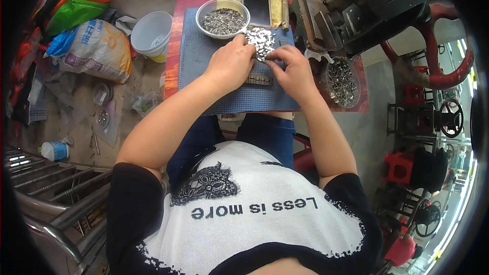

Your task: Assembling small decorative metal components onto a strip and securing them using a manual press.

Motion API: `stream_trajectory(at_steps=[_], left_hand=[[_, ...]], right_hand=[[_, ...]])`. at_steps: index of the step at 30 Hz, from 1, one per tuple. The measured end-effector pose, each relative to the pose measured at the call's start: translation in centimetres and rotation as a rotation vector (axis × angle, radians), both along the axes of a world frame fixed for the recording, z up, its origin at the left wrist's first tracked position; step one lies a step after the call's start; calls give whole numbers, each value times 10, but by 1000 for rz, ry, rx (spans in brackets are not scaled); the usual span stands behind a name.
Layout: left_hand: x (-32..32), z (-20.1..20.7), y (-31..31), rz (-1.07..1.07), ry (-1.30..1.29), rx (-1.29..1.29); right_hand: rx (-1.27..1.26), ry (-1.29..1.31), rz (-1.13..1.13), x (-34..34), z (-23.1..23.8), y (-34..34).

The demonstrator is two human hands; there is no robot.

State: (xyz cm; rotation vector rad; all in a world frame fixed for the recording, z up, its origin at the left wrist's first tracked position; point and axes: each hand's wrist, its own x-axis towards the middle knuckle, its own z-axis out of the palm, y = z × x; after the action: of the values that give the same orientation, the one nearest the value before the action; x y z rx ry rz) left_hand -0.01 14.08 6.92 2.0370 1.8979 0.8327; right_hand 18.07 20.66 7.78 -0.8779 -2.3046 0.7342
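Observation:
My left hand [232, 63] is closed, its fingers curled down beside a pile of small shiny metal pieces [261, 40]; what it holds is hidden. At the pile's near right edge, my right hand [293, 74] is closed with thumb and forefinger tips drawn together. Anything in that pinch is too small to name. Just below the hands, a slotted metal block [259, 80] lies on a blue textured mat [224, 103]. Beyond my left hand stands a clear bowl [200, 26] with many small metal pins [223, 20] in it.
A phone [256, 6] lies on a yellow cloth at the back, beside a small brush [285, 5]. To the right are a heavy machine [356, 15] with a red handwheel and a tub of metal parts [342, 84]. Left stand a white bucket [152, 33] and a sack [94, 51].

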Motion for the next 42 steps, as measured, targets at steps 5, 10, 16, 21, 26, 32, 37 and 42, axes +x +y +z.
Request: stream_trajectory(at_steps=[5, 10, 16, 21, 26, 32, 37, 42], left_hand=[[-8, 2, -15, 9, -8, -46], [-13, -4, -16, 24, -55, -98], [-16, -1, -14, 13, -90, -141], [-12, 0, -13, 39, -78, -132], [-22, 9, -19, 20, -290, -112], [-33, 11, -32, 2, -417, -105], [-35, 20, -38, 21, -524, -246], [-31, 10, -40, 28, -555, -239]], right_hand=[[199, -80, 24, -9, -13, 8], [260, -68, 16, -10, -20, 10], [181, -16, 75, 1, -10, 0], [105, -37, 95, 1, -4, -10], [134, -78, 222, 0, 0, -19], [189, -126, 197, -7, 1, -26], [253, -166, 180, -6, 5, -26], [97, -170, 149, -15, 2, -4]])
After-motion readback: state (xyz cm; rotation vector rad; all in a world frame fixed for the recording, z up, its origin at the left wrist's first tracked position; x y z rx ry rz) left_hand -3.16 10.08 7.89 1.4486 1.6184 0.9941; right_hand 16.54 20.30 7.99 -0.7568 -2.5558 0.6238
